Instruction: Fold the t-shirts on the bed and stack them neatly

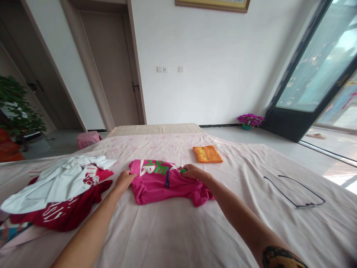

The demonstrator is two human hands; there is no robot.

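A bright pink T-shirt (167,186) with white, green and blue lettering lies partly folded on the pale bedsheet. At its left edge, my left hand (125,180) grips the fabric, the fingertips partly hidden by the cloth. My right hand (195,172) pinches the shirt near its upper right, beside the printed letters. The lower right of the shirt is bunched up under my right forearm. Beyond my right hand lies a neatly folded orange garment (208,154) with yellow lettering.
Left of my forearm is a loose pile with a white shirt (55,186) over a dark red shirt (75,214). Eyeglasses (306,204) rest on the sheet (245,223) at right. A pink stool (88,139) and potted purple flowers (249,121) stand on the floor beyond.
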